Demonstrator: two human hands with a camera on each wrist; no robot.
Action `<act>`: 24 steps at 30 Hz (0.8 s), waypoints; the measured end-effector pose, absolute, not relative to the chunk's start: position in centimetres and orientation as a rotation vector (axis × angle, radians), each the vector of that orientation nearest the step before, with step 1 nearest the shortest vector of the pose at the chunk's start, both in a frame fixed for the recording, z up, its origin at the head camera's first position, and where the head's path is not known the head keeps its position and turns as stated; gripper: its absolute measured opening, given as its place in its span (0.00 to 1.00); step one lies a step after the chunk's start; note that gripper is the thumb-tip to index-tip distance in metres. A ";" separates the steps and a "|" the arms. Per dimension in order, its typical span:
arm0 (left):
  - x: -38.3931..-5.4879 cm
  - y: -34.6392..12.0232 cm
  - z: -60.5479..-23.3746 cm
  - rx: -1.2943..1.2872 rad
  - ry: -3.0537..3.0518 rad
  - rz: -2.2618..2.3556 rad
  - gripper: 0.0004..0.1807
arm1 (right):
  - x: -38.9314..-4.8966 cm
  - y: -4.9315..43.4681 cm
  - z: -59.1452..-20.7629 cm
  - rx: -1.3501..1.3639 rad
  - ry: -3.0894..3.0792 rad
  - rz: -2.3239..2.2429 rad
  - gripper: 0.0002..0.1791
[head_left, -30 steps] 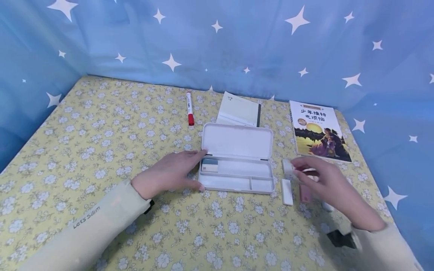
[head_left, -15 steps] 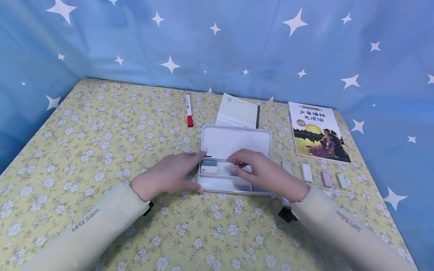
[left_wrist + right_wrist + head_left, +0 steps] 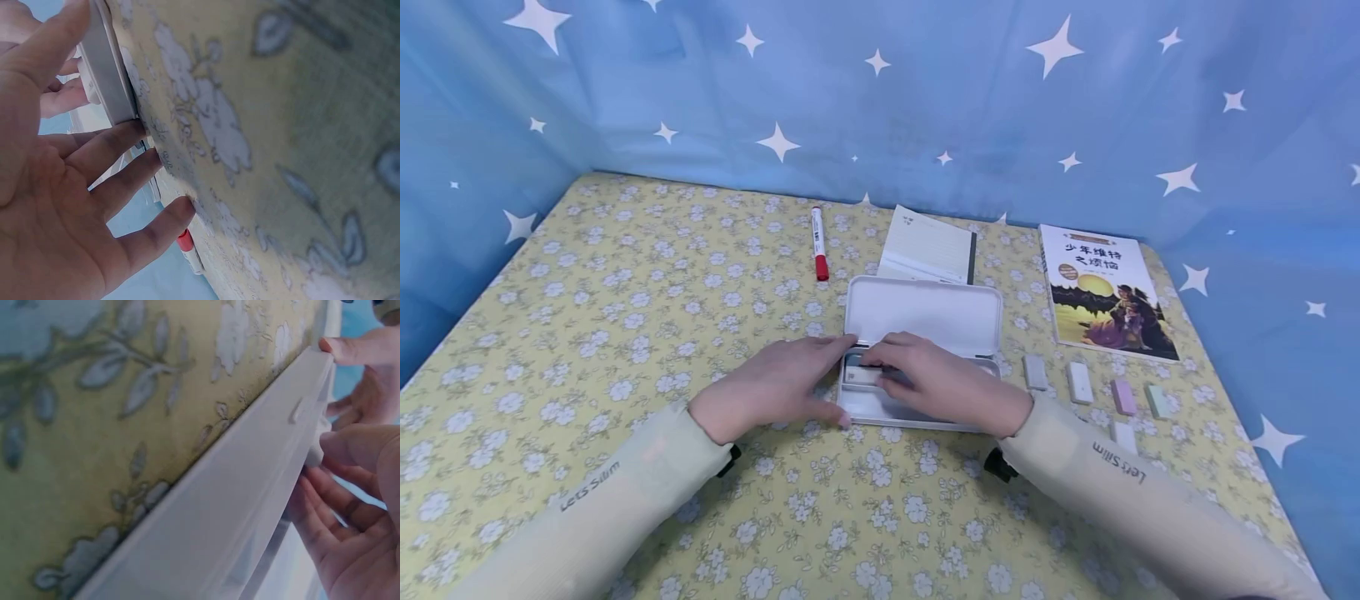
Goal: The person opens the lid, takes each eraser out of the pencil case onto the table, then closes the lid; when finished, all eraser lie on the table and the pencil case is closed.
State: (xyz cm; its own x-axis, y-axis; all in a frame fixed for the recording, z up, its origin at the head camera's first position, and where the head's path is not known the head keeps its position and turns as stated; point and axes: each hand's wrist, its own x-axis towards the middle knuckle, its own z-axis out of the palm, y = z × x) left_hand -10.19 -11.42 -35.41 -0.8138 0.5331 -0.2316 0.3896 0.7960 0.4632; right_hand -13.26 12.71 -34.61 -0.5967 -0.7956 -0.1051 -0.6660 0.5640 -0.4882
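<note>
An open white pencil case [image 3: 925,312] lies at the centre of the frame on a flowered desk [image 3: 700,517], its lid folded back. The left hand [image 3: 767,385] spans the case's left end, thumb and fingers wide apart against it, probably to stop it sliding. The right hand [image 3: 943,379] reaches into the back compartment, its narrow grip pinching a small white block [image 3: 314,452], perhaps an eraser; a finger-and-thumb hold suits so tight a space. Just beside these fingertips, at the compartment's left end, sits a blue-and-white block [image 3: 859,376]. Five loose blocks [image 3: 1079,383] lie right of centre, within the right arm's reach. Compared with one second ago, the right hand has moved from beside the loose blocks to inside the case, its sleeve now covering desk near the case's right end; the left hand has stayed put.
</note>
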 end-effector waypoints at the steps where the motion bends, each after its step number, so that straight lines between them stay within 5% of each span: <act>1: -10.2 -11.4 -35.4 0.704 2.634 0.575 0.59 | -13.3 12.6 -34.6 -1.207 2.489 -0.576 0.17; 24: -10.2 -11.3 -35.5 0.708 2.645 0.601 0.59 | -13.4 11.1 -34.6 -1.390 2.442 -0.570 0.20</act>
